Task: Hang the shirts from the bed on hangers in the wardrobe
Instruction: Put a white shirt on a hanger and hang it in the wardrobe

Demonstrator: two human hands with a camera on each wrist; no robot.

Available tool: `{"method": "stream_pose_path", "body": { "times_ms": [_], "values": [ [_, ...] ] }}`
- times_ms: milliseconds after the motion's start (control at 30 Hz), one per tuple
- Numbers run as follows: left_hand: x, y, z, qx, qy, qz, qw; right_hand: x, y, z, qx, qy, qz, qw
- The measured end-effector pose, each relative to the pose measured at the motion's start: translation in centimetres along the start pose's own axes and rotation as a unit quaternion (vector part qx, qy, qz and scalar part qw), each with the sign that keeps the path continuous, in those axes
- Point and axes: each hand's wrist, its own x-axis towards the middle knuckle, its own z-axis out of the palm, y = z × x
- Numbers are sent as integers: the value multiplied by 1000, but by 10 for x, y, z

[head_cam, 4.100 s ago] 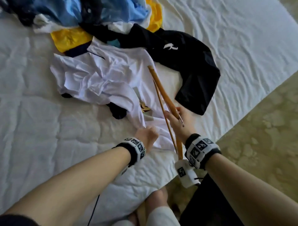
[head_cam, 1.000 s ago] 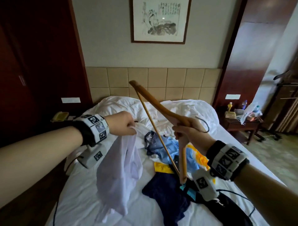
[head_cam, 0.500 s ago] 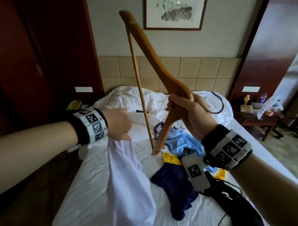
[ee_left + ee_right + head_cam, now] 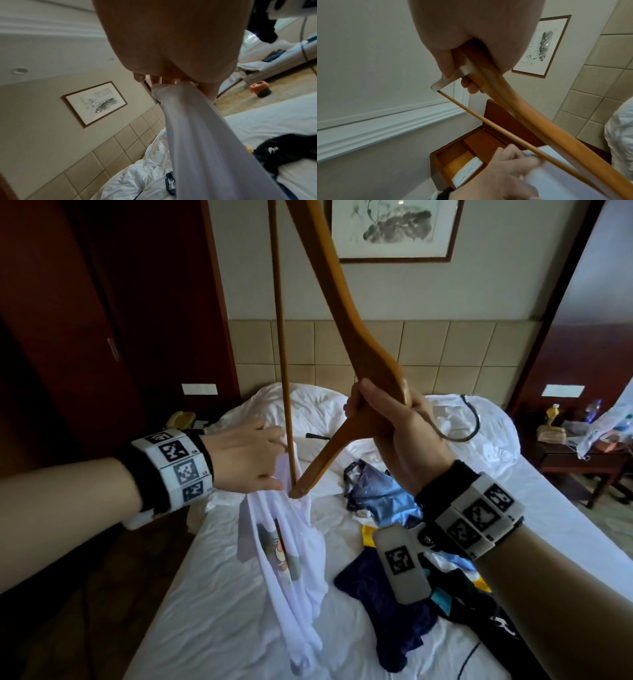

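My right hand (image 4: 387, 419) grips a wooden hanger (image 4: 342, 313) at its middle, tilted steeply so one arm rises out of frame. The hanger's lower end (image 4: 299, 489) sits at the neck opening of a white shirt (image 4: 291, 559) with a printed figure. My left hand (image 4: 255, 460) pinches the top of that shirt, which hangs down over the bed (image 4: 212, 594). In the left wrist view the white shirt (image 4: 197, 135) stretches down from my fingers (image 4: 154, 81). In the right wrist view the hanger (image 4: 530, 115) runs down to the left hand (image 4: 510, 162).
Several other shirts lie on the bed: blue (image 4: 380, 501), navy (image 4: 394, 611), yellow (image 4: 368, 535) and black (image 4: 489, 614). A crumpled duvet (image 4: 342, 412) lies by the tiled headboard. A bedside table (image 4: 582, 460) with bottles stands at right. Dark wood panels flank the bed.
The hanger has swung up steeper and its lower end has come down into the white shirt's neck. My left hand has moved right, closer to the hanger, still holding the shirt.
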Motion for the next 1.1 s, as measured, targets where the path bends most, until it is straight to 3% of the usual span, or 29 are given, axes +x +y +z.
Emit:
{"method": "stream_pose_path", "body": {
  "times_ms": [100,233,367,500,633,733,867,967,1033,1100],
  "values": [
    [-6,-15,0,-48,72,-16,996,-3,14,-2,20,-1,7,1000],
    [-6,-32,-1,-108,94,-68,987,-14,38,-5,38,5,38,999],
    [-11,-43,-5,-180,126,-104,970,-26,64,-19,-53,-21,95,994],
    [-27,-62,-6,-189,68,-156,967,-44,72,-46,-113,-36,156,981],
    [-49,-73,20,-121,-15,-137,983,-53,57,-76,-143,-3,192,971],
    [-52,-68,35,-119,-26,-133,984,-51,42,-95,-208,-46,208,955],
    [-25,-47,27,-148,59,-137,978,-41,22,-90,-340,-146,220,903],
    [5,-19,9,-134,169,-84,973,-23,17,-77,-362,-120,228,896],
    [19,2,0,-168,242,-39,955,-10,13,-71,-377,-94,225,893],
    [26,20,-9,-182,274,-22,944,-1,7,-67,-357,-81,221,904]
  ]
}}
